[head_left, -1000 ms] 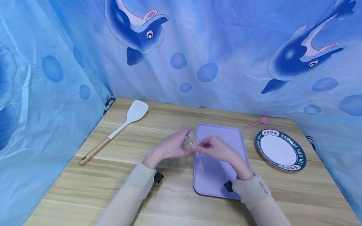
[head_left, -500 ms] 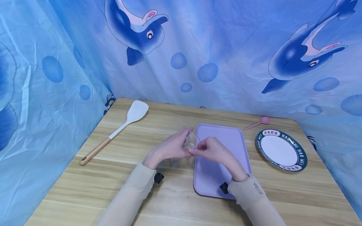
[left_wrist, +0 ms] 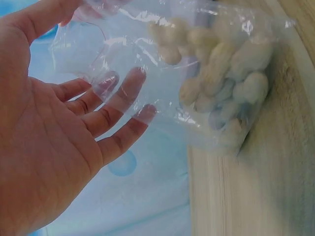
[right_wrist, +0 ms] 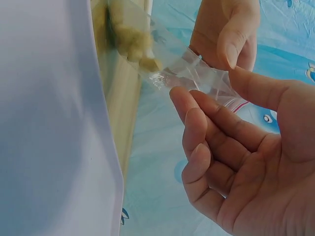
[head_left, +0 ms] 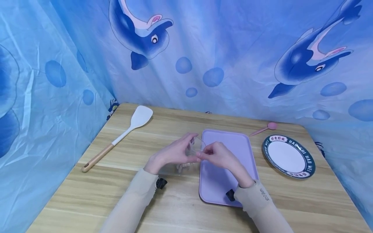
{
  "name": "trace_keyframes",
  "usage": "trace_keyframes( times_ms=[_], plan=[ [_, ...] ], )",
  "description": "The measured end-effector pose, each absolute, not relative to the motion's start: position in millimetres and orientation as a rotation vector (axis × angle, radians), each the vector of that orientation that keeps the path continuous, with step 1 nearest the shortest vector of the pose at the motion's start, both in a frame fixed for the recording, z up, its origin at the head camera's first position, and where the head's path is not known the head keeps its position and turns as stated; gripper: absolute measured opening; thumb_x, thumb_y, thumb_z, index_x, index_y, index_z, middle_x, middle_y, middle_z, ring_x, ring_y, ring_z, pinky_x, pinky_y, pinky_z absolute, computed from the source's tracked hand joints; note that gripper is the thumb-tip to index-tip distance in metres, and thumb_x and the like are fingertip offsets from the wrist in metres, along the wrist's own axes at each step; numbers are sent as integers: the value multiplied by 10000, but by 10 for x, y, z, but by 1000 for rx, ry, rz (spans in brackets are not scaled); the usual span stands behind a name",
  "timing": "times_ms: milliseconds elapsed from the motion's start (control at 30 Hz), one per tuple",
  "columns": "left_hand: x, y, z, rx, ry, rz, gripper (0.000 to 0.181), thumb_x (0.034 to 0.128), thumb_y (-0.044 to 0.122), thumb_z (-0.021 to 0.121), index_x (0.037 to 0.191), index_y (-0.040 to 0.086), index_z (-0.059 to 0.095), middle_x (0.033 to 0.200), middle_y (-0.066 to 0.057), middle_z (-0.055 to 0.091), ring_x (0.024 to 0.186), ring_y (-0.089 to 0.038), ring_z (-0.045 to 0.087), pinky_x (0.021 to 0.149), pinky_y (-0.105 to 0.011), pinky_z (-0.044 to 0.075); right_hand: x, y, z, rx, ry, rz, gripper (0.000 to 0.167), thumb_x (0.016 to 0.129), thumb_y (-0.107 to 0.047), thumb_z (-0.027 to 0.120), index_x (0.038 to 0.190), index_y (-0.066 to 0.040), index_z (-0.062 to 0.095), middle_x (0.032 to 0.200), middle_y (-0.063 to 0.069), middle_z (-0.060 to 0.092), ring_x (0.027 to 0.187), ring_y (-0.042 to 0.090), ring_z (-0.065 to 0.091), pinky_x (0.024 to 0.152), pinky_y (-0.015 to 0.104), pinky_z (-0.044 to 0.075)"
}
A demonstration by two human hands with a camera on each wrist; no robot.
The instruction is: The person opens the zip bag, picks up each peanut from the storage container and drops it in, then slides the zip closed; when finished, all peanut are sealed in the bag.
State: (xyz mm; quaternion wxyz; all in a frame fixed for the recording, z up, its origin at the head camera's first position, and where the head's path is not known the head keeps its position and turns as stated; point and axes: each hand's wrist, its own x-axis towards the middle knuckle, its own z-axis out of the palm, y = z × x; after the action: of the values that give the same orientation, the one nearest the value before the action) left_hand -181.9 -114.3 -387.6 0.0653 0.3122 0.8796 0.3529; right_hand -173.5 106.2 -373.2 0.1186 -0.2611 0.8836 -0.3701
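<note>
A clear zip bag (left_wrist: 162,98) with a red line at its mouth holds several unshelled peanuts (left_wrist: 216,73), bunched at its lower end. My left hand (head_left: 176,151) grips the bag near its mouth; in the left wrist view its fingers show through the plastic. From the other side my right hand (head_left: 220,156) holds the mouth's edge between thumb and fingers. In the right wrist view the bag (right_wrist: 179,71) stretches between both hands. Together they are above the left edge of a lilac tray (head_left: 222,184). In the head view the left hand partly hides the bag.
On the left lies a white spatula (head_left: 141,116) with a wooden handle. A green-rimmed white plate (head_left: 288,158) sits right of the tray, and a small pink spoon (head_left: 271,126) lies behind it. Blue dolphin-print curtains (head_left: 239,48) enclose the wooden table (head_left: 166,204).
My right hand has shifted slightly left along the bag's mouth. The peanuts have dropped from between the hands to the bag's lower end, now showing below my left hand.
</note>
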Motion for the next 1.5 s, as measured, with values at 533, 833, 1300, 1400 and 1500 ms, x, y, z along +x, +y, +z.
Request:
trace_keyframes(
  times_ms=[533,833,1300,1400,1500],
  plan=[
    [-1894,-1252,-3827,726,2557,1332,570,855,206,803,1289,30,479,1152,-101,553,806,-168,617,710,-320,546,-1818,1157,-3731,-773,2595,-1230,234,991,-188,629,848,-51,755,730,90,673,641,161,553,535,264,413],
    [-1939,-1275,-3800,635,2483,1427,540,863,227,792,1296,15,550,1169,-124,638,840,-194,605,742,-330,531,-1857,1150,-3778,-752,2550,-1391,208,969,-176,664,960,-3,780,813,149,719,740,386,619,532,239,379],
    [-1964,-1254,-3837,596,2396,1491,397,899,234,752,1222,27,654,1134,-84,688,999,-217,654,884,-361,546,-1891,1109,-3840,-563,2406,-1642,241,952,-141,684,1082,52,743,916,245,705,734,235,628,602,240,419],
    [-1966,-1259,-3835,584,2385,1502,374,908,227,742,1208,19,663,1094,-81,696,965,-225,662,855,-355,556,-1909,1117,-3854,-528,2387,-1648,245,949,-161,691,1079,38,749,897,193,718,740,228,630,587,246,393],
    [-1968,-1269,-3831,587,2341,1531,334,914,185,732,1184,-1,669,1031,-85,714,925,-277,684,824,-368,574,-1920,1118,-3858,-505,2364,-1653,249,946,-171,694,1082,30,751,866,109,723,746,197,624,597,249,383]
  ],
)
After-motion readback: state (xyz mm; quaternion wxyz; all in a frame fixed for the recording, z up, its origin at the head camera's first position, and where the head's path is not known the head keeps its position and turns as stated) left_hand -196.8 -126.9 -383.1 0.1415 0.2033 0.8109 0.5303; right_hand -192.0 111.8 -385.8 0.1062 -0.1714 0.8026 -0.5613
